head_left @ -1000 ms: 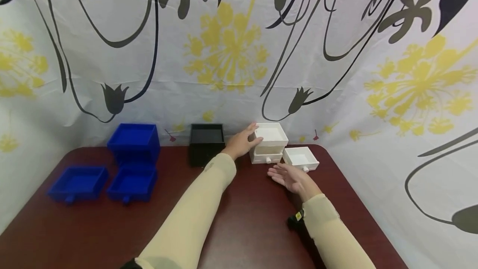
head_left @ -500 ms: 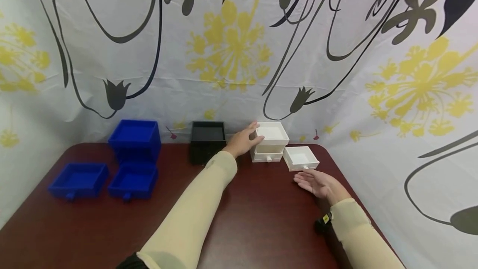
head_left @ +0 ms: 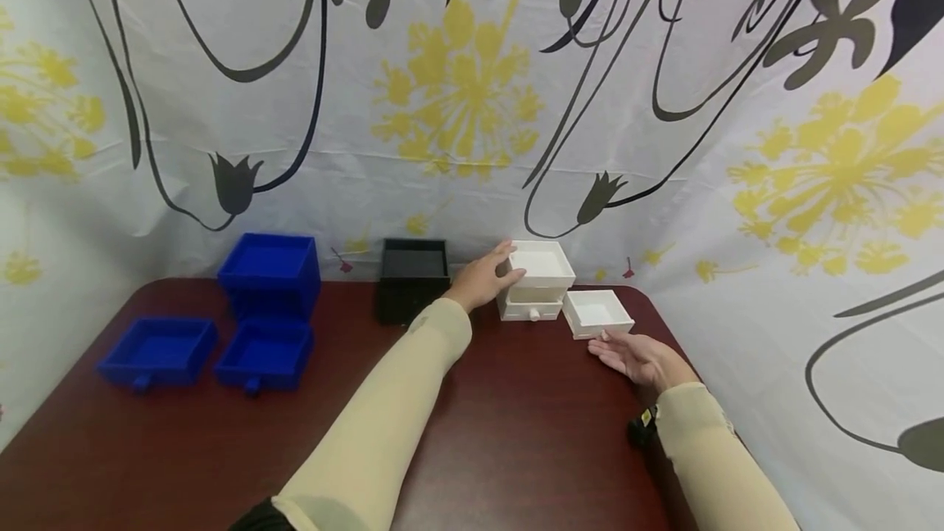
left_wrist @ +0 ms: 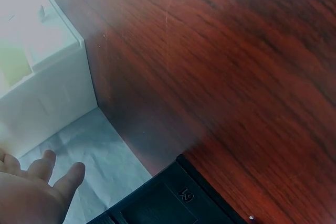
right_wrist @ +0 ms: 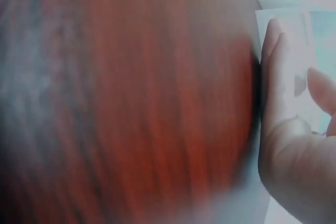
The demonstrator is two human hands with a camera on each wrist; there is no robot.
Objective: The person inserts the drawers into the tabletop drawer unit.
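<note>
A small white cabinet [head_left: 542, 265] stands at the back right of the table, with a lower drawer [head_left: 519, 313] in place under an open slot. Against its left side and top rim rests my left hand [head_left: 478, 279]; its fingers [left_wrist: 67, 181] stretch behind the cabinet in the left wrist view. Beside the cabinet, a loose white drawer [head_left: 597, 310] lies on the table. My right hand [head_left: 640, 357] is at that drawer's front, palm sideways and fingers straight. In the right wrist view, the drawer's knob [right_wrist: 300, 85] shows between the thumb and the fingers.
Left of my left hand stands a black cabinet [head_left: 413, 260]. At the far left are a blue cabinet [head_left: 269, 260], a blue drawer [head_left: 264, 355] in front of it and another blue drawer [head_left: 158, 351]. Patterned cloth [head_left: 472, 203] hangs behind the table [head_left: 501, 449].
My right hand has moved right, from in front of the white cabinet to the loose drawer's knob. My left hand stays on the cabinet. The head view has shifted slightly.
</note>
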